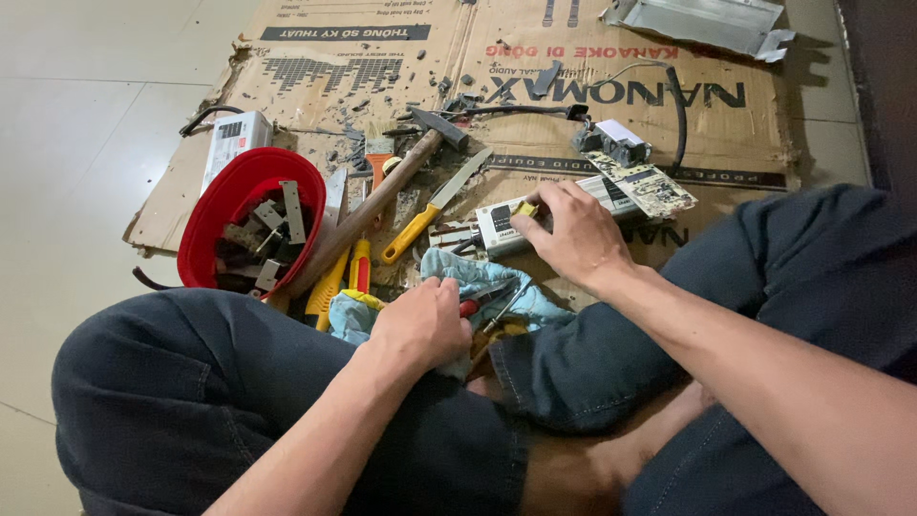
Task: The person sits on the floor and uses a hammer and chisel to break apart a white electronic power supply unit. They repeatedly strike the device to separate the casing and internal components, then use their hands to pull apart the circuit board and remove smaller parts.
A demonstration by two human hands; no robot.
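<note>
White rectangular metal electronics box point(559, 218) is gripped by the right hand point(568, 232), frame centre. Long axis from 8 to 2 o'clock. Green circuit board point(642, 184) already out at 2 o'clock; casing judged partly stripped. Left hand point(420, 323) closed on red-handled tool point(478, 303) over blue cloth point(478, 279).

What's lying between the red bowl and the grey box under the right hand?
In the head view, between the red bowl and the grey box lie a wooden-handled hammer and a yellow-handled knife.
</note>
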